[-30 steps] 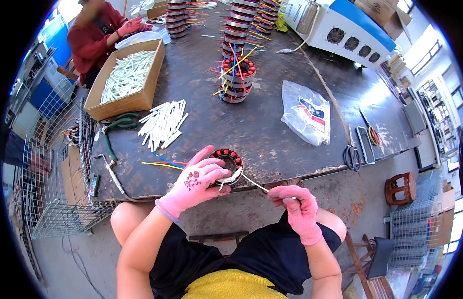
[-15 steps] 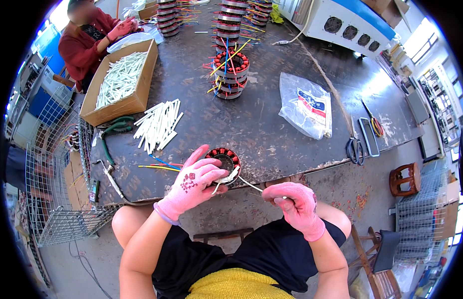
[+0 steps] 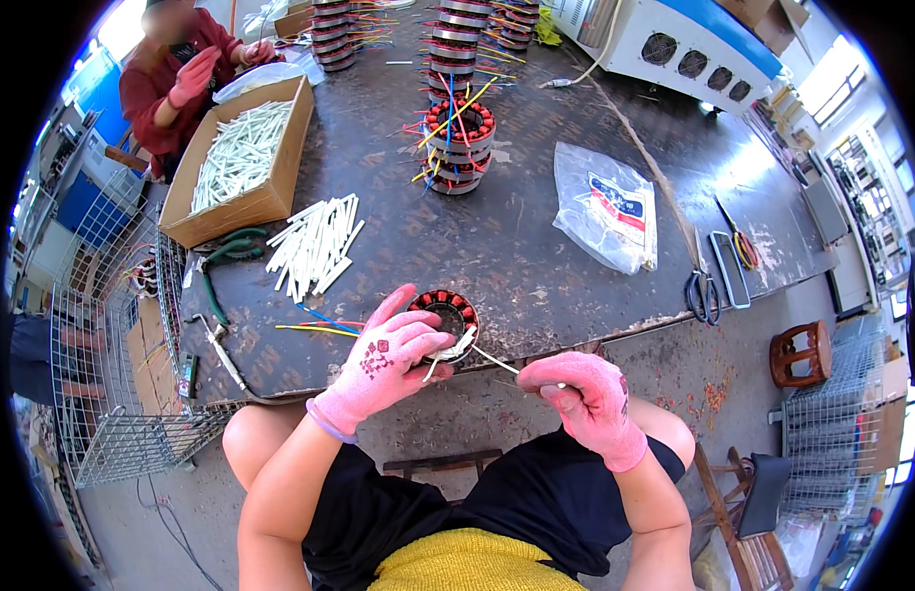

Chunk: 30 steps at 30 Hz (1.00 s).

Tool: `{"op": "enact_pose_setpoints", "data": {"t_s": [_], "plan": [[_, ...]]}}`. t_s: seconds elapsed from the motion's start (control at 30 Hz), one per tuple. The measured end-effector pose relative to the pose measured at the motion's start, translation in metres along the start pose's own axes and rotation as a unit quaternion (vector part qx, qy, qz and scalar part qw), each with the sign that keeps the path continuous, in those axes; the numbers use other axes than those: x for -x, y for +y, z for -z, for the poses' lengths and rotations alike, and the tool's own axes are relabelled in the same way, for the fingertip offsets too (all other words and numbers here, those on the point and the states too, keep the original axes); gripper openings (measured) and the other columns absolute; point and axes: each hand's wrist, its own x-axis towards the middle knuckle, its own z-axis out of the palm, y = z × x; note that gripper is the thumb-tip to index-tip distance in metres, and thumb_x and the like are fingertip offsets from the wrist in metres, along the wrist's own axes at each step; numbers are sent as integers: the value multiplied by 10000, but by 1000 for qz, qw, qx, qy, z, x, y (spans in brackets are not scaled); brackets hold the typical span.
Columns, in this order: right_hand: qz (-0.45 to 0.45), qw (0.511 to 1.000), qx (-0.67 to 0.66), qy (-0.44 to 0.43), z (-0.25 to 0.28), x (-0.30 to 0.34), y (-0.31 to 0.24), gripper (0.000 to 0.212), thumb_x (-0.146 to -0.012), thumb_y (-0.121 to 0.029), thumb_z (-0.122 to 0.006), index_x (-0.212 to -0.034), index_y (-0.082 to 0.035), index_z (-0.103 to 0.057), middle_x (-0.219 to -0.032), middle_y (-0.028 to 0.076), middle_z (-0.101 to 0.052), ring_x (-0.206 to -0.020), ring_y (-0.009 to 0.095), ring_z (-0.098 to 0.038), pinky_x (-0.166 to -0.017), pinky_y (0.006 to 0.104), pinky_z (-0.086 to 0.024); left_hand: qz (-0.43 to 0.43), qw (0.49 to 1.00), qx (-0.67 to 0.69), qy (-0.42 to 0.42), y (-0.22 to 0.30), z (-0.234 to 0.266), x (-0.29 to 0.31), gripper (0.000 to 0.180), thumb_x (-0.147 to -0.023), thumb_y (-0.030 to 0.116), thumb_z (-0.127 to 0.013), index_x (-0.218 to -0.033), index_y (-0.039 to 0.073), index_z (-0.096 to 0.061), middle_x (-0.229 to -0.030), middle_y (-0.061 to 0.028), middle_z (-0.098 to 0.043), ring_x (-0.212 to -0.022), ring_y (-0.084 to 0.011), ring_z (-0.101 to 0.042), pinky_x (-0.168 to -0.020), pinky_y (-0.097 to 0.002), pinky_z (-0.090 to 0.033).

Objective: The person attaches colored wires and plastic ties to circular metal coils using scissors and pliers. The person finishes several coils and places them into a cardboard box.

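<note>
At the table's near edge lies a motor stator [image 3: 464,301], a ring with red windings inside. My left hand [image 3: 381,357], in a pink glove, is closed on its near left side. White material and a short cord end show beside the fingertips. Blue, red and yellow lead wires [image 3: 315,329] stick out to the left, partly behind the hand. A white cord [image 3: 495,361] runs taut from the stator to my right hand [image 3: 588,402], also pink-gloved. That hand is closed round the cord, just off the table edge.
White sleeve pieces [image 3: 315,246] lie loose near a cardboard box [image 3: 272,202] filled with more. Stacked stators [image 3: 459,163] stand farther back. A plastic bag [image 3: 597,217], scissors [image 3: 703,294] and green-handled pliers [image 3: 213,286] rest on the table. Another person [image 3: 162,84] works at far left.
My hands and the stator have barely shifted; the cord stays taut between them. The other person's hands have moved apart, one raised.
</note>
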Motion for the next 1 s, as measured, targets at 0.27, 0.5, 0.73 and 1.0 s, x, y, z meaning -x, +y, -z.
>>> {"op": "enact_pose_setpoints", "data": {"t_s": [0.27,0.5,0.73,1.0], "plan": [[10,1000,11,-11,-2,-7,7,168,-869,-26,-659,-1037,-27,-657,-906,132,-694,-790,294,-681,-717,352,-535,-5,1000,-12,19,2,-2,-4,387,-677,244,-837,-1017,126,-695,-980,-53,-684,-1059,-242,-633,-1130,-527,-358],[-86,986,-141,4,-19,-4,23,189,-939,-44,-609,-1126,-18,-627,-1037,138,-675,-874,241,-677,-779,324,-534,-14,1000,-26,5,2,-3,-3,392,-663,241,-833,-1009,136,-681,-1029,-56,-647,-1133,-250,-594,-1144,-536,-324],[-97,974,-204,18,-37,15,56,207,-1004,-83,-520,-1168,5,-611,-1155,124,-633,-976,195,-647,-851,317,-526,9,994,-104,45,10,-9,1,471,-564,260,-876,-985,158,-690,-1253,-79,-507,-1302,-352,-422,-1148,-600,-247],[-148,987,-29,49,-54,-4,55,210,-986,-133,-572,-1153,-49,-667,-969,78,-641,-854,167,-662,-737,282,-536,88,987,-114,76,20,-20,5,539,-574,287,-885,-1063,190,-679,-1308,-86,-460,-1330,-376,-367,-1157,-594,-216]]}}
